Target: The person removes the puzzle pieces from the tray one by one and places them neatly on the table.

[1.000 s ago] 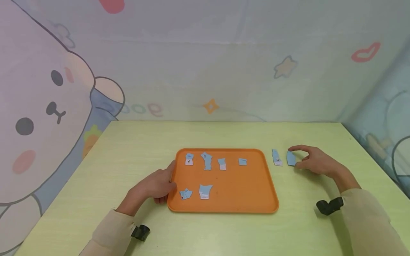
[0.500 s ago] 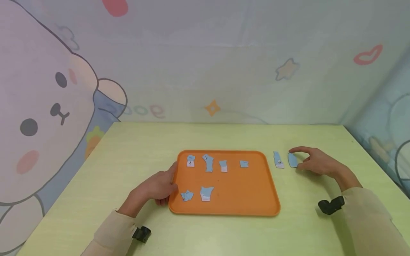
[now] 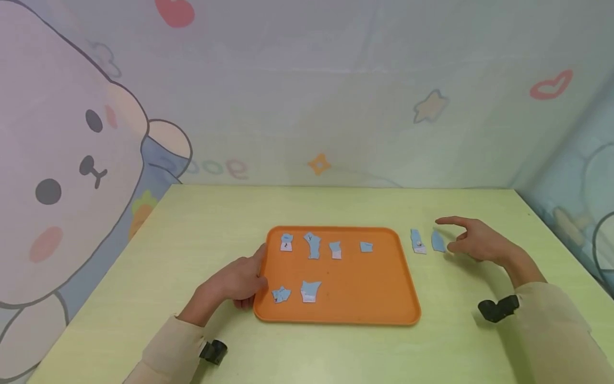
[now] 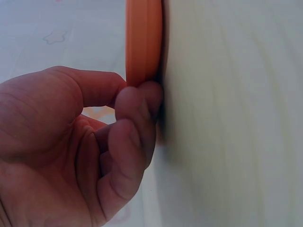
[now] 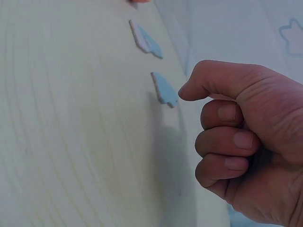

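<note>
My left hand grips the left rim of an orange tray, thumb above and curled fingers at its edge in the left wrist view. Several flat, irregular light-blue and whitish pieces lie on the tray, like torn or cut card. To the tray's right, a plain blue piece and a blue-and-white piece lie on the table. My right hand hovers just right of the plain blue piece, thumb and index finger spread apart, the other fingers curled in. It holds nothing.
The pale yellow-green table ends at a printed cloth backdrop with a cartoon bear at left. A black wrist camera sits on the right sleeve, and another black camera on the left.
My right hand has drawn slightly away to the right from the plain blue piece, which stays on the table. The left hand keeps its grip on the tray. The head view has shifted slightly.
</note>
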`<state>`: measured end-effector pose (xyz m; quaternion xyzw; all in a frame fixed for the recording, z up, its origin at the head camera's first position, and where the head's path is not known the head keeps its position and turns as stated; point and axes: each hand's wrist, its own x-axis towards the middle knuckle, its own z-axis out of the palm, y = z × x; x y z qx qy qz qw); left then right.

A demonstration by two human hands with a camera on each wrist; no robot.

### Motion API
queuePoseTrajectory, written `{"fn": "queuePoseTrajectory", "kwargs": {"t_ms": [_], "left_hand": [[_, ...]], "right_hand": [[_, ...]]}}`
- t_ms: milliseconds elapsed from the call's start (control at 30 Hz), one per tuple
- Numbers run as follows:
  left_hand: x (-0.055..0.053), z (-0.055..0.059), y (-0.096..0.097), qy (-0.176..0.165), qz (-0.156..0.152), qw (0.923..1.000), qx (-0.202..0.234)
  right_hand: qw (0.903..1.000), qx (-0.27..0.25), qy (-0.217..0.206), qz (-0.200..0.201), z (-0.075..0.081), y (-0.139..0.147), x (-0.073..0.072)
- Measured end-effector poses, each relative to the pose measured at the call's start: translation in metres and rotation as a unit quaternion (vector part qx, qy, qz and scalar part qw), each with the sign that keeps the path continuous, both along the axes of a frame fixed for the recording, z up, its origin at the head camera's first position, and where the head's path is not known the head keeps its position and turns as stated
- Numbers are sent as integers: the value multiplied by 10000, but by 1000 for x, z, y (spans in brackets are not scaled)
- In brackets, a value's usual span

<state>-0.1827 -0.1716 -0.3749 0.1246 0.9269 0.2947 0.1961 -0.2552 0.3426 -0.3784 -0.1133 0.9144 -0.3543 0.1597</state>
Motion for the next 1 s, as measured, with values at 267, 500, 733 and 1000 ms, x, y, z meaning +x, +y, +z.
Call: {"fn": "queuePoseTrajectory", "kwargs": {"t_ms": [267,500,733,1000], "left_hand": [[1,3,0,87,-64,9999,63],[2,3,1,12,-16,10000,-8],[1,3,1,1,-33,10000,21],[2,4,0,12,2,10000,50]], "right_hand": [[9987,20,511,7,19,-17,6],[9950,166,981,-29,25,-44,15],[9933,220,1128,-126,28,-67,27],[9905,137,1353,-195,35,-91,38]]}}
